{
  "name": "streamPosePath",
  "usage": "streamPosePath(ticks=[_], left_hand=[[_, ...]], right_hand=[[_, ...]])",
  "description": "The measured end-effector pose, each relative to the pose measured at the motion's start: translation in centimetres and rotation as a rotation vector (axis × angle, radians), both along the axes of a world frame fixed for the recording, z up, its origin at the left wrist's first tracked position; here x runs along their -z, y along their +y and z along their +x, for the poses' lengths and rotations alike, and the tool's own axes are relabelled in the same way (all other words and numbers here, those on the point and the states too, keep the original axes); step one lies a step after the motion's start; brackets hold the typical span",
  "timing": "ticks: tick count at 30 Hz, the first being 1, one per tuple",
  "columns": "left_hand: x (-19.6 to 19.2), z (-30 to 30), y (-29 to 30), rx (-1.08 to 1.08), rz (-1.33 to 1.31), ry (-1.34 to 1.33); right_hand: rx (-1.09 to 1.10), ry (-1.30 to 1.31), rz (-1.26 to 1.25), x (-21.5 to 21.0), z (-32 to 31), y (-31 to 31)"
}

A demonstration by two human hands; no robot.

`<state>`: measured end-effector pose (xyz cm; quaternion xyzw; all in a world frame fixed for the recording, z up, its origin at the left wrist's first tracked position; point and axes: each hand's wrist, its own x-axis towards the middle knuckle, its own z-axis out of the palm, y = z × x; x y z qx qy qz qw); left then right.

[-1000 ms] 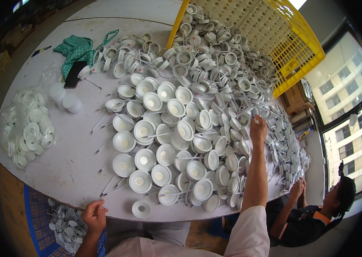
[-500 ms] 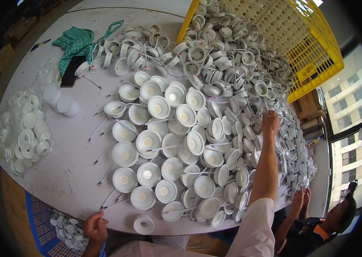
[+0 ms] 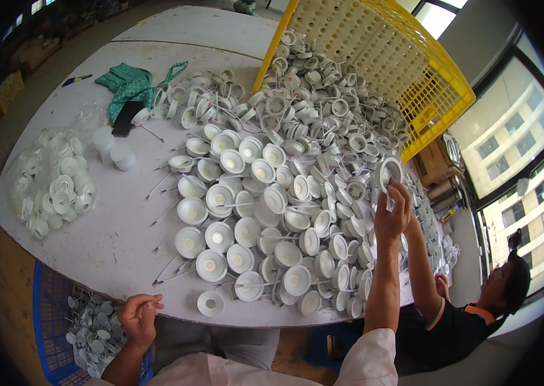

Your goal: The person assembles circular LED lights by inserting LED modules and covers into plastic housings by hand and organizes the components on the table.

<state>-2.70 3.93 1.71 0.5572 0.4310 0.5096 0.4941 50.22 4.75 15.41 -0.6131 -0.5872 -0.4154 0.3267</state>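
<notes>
Right hand (image 3: pixel 393 215): right of centre, gripping a white ring-shaped fitting (image 3: pixel 388 172) above its fingertips
Left hand (image 3: pixel 138 318): lower left, loosely half-open, near the edge of the counter (image 3: pixel 120 254)
White cups (image 3: pixel 219 236): mid-frame, spread across the counter
Co-worker's arm (image 3: pixel 423 273): lower right, just beside the right forearm

I see a round, white lamp fitting (image 3: pixel 389 171) right of centre in the frame, its pale rim circling a recessed, greyish middle. It is raised nearly upright, open side facing me, its lower edge at the fingertips of the right hand (image 3: pixel 393 215), which cover part of it. Down at lower centre-left, a lone white cup (image 3: pixel 211 304) lies nearest the left hand (image 3: pixel 138 318) but well apart from it, flared mouth upward, hollow in the middle, a little away from the other white pieces.
</notes>
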Motion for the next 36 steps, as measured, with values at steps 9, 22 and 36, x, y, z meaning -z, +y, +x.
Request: streamPosePath(ticks=[9, 22, 36], left_hand=[[-9.3, 10.4, -0.9, 0.689, 0.257, -0.127], [-7.2, 8.0, -5.6, 0.74, 0.292, -0.066], [-4.2, 5.8, -7.3, 0.54, 0.446, 0.241]], right_hand=[[-0.561, -0.023, -0.176, 1.9, -16.7, -8.9], [-0.768, 1.103, -0.177, 7.0, -25.1, -15.6], [-0.702, 1.61, -0.6, 10.3, -29.4, -15.0]])
